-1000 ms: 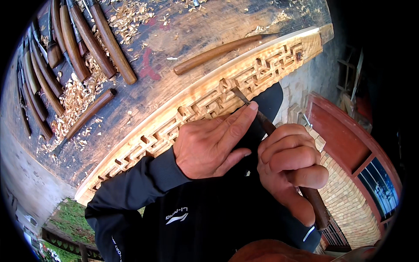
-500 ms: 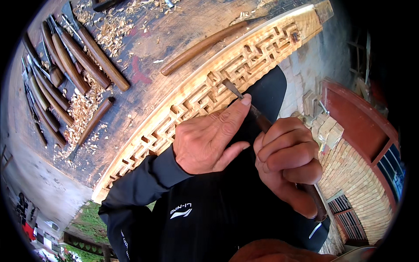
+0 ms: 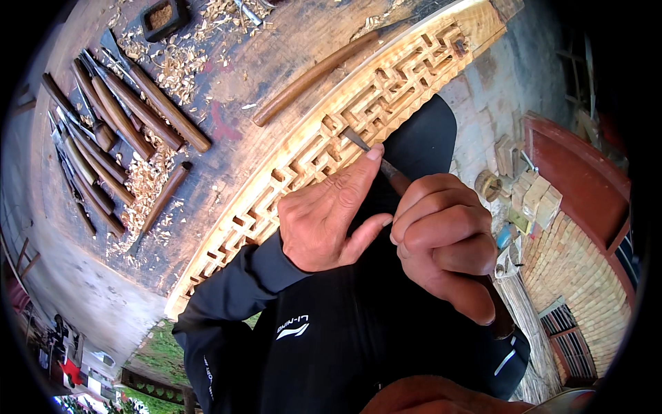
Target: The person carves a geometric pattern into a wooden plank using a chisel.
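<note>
A long pale wooden board (image 3: 276,148) with a carved lattice pattern slants from lower left to upper right. My right hand (image 3: 448,238) is wrapped round the dark handle of a chisel (image 3: 395,178). The chisel's flat blade points up and left, its tip resting on the carved lattice. My left hand (image 3: 324,217) lies over the board's near edge, with its index finger stretched out and its tip against the chisel near the blade. The left thumb stands apart, pointing right. The other left fingers are hidden beneath the hand.
Many wooden-handled carving tools (image 3: 124,110) lie on the worn workbench (image 3: 227,162) among wood shavings (image 3: 146,178). A long wooden handle (image 3: 310,79) lies beside the board, and a small dark box (image 3: 164,19) stands beyond. Wood blocks (image 3: 536,199) and a brick wall (image 3: 579,276) are at right.
The view has shifted slightly, showing more of the dark box. My right hand and the chisel sit a little further left and higher in view; the blade tip stays near the same carved recess.
</note>
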`<state>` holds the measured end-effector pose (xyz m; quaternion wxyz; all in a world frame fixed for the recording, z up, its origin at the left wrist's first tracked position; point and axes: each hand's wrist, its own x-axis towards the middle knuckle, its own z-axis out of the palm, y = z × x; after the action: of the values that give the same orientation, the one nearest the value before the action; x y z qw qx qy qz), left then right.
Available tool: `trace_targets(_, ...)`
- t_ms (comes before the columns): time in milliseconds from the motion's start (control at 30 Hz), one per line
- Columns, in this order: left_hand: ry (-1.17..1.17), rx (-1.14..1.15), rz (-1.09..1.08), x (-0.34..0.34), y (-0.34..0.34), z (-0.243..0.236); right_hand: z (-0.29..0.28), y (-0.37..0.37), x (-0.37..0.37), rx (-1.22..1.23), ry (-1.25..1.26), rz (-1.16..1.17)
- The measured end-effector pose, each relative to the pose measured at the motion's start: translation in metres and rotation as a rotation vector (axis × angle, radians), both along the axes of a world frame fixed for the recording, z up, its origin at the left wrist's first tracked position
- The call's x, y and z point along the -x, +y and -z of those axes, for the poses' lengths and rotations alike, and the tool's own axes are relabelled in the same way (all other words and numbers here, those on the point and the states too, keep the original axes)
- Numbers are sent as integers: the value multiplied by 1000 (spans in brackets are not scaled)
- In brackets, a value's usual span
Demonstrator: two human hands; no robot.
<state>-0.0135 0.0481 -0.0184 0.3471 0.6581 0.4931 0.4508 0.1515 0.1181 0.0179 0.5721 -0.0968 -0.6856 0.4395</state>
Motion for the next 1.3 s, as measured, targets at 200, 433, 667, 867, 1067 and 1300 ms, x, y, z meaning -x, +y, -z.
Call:
trace_targets(200, -31, -3, 25, 0, 4, -4, -25, 24, -3, -81, -257, -126)
trace_targets(433, -12, -154, 164, 0, 1, 5, -37, -10, -30, -30, -156, 112)
trace_targets(667, 49, -254, 288, 3, 0, 0, -33, -30, -45, 128, 45, 350)
trace_targets(867, 94, -345, 293, 5, -1, 6, -27, -37, -58, 137, -2, 231)
trace_targets(1067, 87, -371, 272, -2, -7, 10, -23, -40, -39, 91, 103, 119)
trace_targets(1300, 128, -427, 274, -1, -5, 7, -31, -47, -29, 108, 56, 8)
